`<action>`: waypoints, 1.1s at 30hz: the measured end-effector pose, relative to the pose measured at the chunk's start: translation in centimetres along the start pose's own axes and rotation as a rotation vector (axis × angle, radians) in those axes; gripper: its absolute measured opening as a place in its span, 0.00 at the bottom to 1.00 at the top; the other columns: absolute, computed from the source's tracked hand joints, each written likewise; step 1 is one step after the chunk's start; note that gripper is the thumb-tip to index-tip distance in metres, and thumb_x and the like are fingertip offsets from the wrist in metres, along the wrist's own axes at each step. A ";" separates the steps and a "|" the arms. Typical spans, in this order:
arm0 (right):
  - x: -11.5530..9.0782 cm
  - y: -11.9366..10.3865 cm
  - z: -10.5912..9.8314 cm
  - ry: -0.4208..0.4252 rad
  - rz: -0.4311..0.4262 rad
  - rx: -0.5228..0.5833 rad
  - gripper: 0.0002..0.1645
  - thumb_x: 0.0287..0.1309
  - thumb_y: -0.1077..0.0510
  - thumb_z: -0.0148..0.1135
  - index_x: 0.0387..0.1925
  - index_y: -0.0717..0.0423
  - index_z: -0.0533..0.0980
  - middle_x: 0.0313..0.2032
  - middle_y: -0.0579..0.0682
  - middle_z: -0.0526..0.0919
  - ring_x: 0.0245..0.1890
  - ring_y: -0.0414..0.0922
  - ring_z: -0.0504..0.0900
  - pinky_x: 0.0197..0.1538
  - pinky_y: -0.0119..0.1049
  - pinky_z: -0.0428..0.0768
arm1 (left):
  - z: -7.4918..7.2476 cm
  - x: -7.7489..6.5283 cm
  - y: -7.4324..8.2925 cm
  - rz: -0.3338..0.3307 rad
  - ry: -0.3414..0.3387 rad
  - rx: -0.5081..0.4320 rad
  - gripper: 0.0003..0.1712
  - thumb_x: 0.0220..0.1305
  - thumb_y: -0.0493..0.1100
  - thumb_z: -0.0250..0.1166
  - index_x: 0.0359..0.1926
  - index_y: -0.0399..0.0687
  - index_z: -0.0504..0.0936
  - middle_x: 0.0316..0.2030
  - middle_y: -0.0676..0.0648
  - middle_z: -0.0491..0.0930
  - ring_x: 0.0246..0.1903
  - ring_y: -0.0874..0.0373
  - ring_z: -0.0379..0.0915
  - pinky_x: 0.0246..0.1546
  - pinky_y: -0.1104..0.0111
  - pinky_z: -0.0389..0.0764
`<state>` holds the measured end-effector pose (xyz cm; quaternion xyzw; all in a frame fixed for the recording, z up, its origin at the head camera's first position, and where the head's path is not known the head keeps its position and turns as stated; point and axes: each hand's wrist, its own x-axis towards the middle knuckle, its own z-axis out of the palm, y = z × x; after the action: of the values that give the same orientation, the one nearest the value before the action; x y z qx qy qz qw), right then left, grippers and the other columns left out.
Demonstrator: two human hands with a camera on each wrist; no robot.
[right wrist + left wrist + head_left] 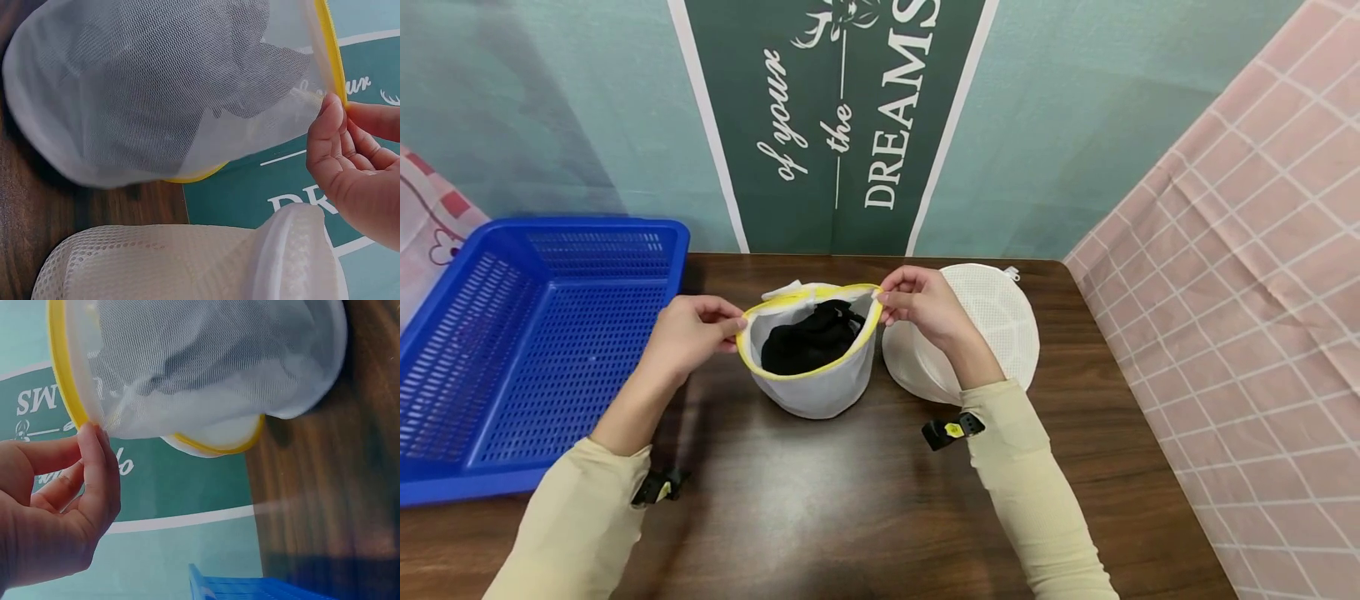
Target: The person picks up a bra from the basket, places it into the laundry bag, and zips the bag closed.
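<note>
A white mesh laundry bag (820,400) with a yellow zip edge stands on the table, its mouth spread wide. Inside it lies a bundle of black cloth (808,337), which also shows through the mesh in both wrist views. My left hand (688,333) pinches the yellow rim on the left side between thumb and fingers. On the opposite side, my right hand (925,308) pinches the rim the same way. The bag's lid (219,434), edged in yellow, hangs folded back behind the mouth. Just right of the bag, partly under my right forearm, is a second, cream mesh bag (1000,317).
A large blue plastic basket (580,367) with slotted walls stands on the left of the dark wooden table (805,517). A green printed cloth (1030,125) hangs behind the table, and a pink checked cloth (1247,250) borders the right side.
</note>
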<state>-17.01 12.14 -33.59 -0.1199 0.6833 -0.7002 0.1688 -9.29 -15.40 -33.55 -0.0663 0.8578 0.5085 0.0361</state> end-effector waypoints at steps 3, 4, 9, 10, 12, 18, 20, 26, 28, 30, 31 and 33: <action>0.1 0.2 0.2 0.000 0.004 -0.013 0.04 0.52 0.76 0.54 0.29 0.68 0.71 0.21 0.53 0.77 0.17 0.43 0.77 0.24 0.31 0.78 | -0.4 0.3 0.2 0.004 0.020 0.006 0.11 0.59 0.35 0.61 0.39 0.28 0.79 0.31 0.37 0.79 0.20 0.64 0.75 0.24 0.75 0.78; 0.1 0.3 0.3 0.002 0.005 -0.021 0.04 0.52 0.76 0.55 0.28 0.68 0.71 0.21 0.53 0.77 0.17 0.43 0.77 0.24 0.31 0.78 | -0.5 0.4 0.2 0.005 0.028 0.013 0.11 0.59 0.35 0.61 0.39 0.28 0.79 0.31 0.37 0.79 0.20 0.64 0.75 0.24 0.75 0.78; 0.1 0.2 0.5 0.010 -0.002 -0.078 0.04 0.51 0.75 0.57 0.27 0.67 0.72 0.20 0.52 0.77 0.17 0.42 0.76 0.24 0.31 0.78 | -0.6 0.7 -0.1 0.025 0.056 0.063 0.10 0.59 0.36 0.62 0.38 0.30 0.80 0.30 0.38 0.80 0.20 0.64 0.75 0.23 0.76 0.77; 0.0 0.2 0.5 0.015 -0.007 -0.093 0.04 0.51 0.75 0.57 0.27 0.67 0.72 0.20 0.52 0.77 0.17 0.43 0.76 0.24 0.32 0.78 | -0.6 0.7 -0.2 0.032 0.058 0.074 0.10 0.59 0.36 0.62 0.37 0.30 0.80 0.29 0.39 0.80 0.20 0.64 0.75 0.22 0.76 0.77; 0.0 -0.1 0.5 0.022 -0.024 -0.128 0.03 0.51 0.74 0.57 0.28 0.68 0.73 0.20 0.52 0.77 0.17 0.43 0.76 0.24 0.33 0.78 | -0.6 0.7 -0.4 0.042 0.064 0.096 0.10 0.59 0.37 0.62 0.37 0.31 0.80 0.28 0.40 0.80 0.20 0.62 0.75 0.22 0.76 0.77; 0.2 -1.4 1.1 0.008 -0.099 -0.259 0.06 0.52 0.71 0.60 0.33 0.70 0.74 0.26 0.57 0.79 0.23 0.50 0.78 0.30 0.38 0.80 | -0.5 0.7 -0.7 0.085 0.106 0.133 0.09 0.57 0.36 0.64 0.36 0.33 0.82 0.29 0.39 0.80 0.20 0.62 0.74 0.22 0.76 0.76; 0.5 -1.8 1.5 -0.012 -0.122 -0.298 0.07 0.52 0.70 0.61 0.34 0.70 0.75 0.28 0.58 0.79 0.26 0.52 0.78 0.33 0.39 0.80 | -0.4 0.6 -0.8 0.115 0.121 0.136 0.08 0.56 0.35 0.64 0.36 0.32 0.82 0.31 0.37 0.80 0.21 0.64 0.73 0.22 0.77 0.75; 1.3 -2.4 2.8 -0.055 -0.140 -0.340 0.06 0.53 0.71 0.60 0.34 0.70 0.76 0.29 0.58 0.79 0.30 0.55 0.78 0.39 0.43 0.79 | 0.0 0.3 -0.8 0.211 0.148 0.153 0.07 0.54 0.32 0.65 0.34 0.32 0.82 0.32 0.35 0.80 0.23 0.60 0.75 0.21 0.80 0.74; 1.7 -2.4 3.1 -0.062 -0.139 -0.334 0.05 0.53 0.71 0.60 0.34 0.71 0.76 0.29 0.58 0.79 0.32 0.57 0.78 0.40 0.45 0.79 | 0.2 0.2 -0.8 0.239 0.160 0.161 0.06 0.54 0.32 0.65 0.34 0.32 0.83 0.31 0.36 0.81 0.22 0.61 0.75 0.21 0.79 0.73; 2.0 -2.4 3.5 -0.065 -0.129 -0.334 0.05 0.53 0.71 0.60 0.33 0.70 0.76 0.29 0.57 0.79 0.33 0.59 0.77 0.41 0.46 0.79 | 0.3 0.1 -0.7 0.271 0.172 0.167 0.06 0.53 0.32 0.66 0.33 0.33 0.83 0.30 0.37 0.81 0.22 0.61 0.75 0.20 0.79 0.72; 2.1 -2.3 3.6 -0.066 -0.123 -0.339 0.05 0.52 0.71 0.60 0.33 0.70 0.76 0.29 0.57 0.79 0.33 0.59 0.77 0.41 0.45 0.79 | 0.4 0.1 -0.7 0.289 0.179 0.172 0.05 0.53 0.32 0.66 0.33 0.34 0.84 0.30 0.38 0.81 0.22 0.61 0.75 0.20 0.79 0.71; 2.4 -2.1 3.9 -0.069 -0.107 -0.361 0.05 0.52 0.70 0.60 0.34 0.69 0.76 0.29 0.56 0.80 0.34 0.58 0.78 0.41 0.45 0.78 | 0.6 0.0 -0.7 0.328 0.193 0.178 0.05 0.53 0.33 0.67 0.32 0.35 0.84 0.29 0.39 0.82 0.23 0.60 0.74 0.20 0.79 0.70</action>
<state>-17.78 7.61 -31.53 -0.2085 0.7841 -0.5698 0.1306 -9.20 -15.24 -34.43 0.0294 0.8980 0.4212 -0.1237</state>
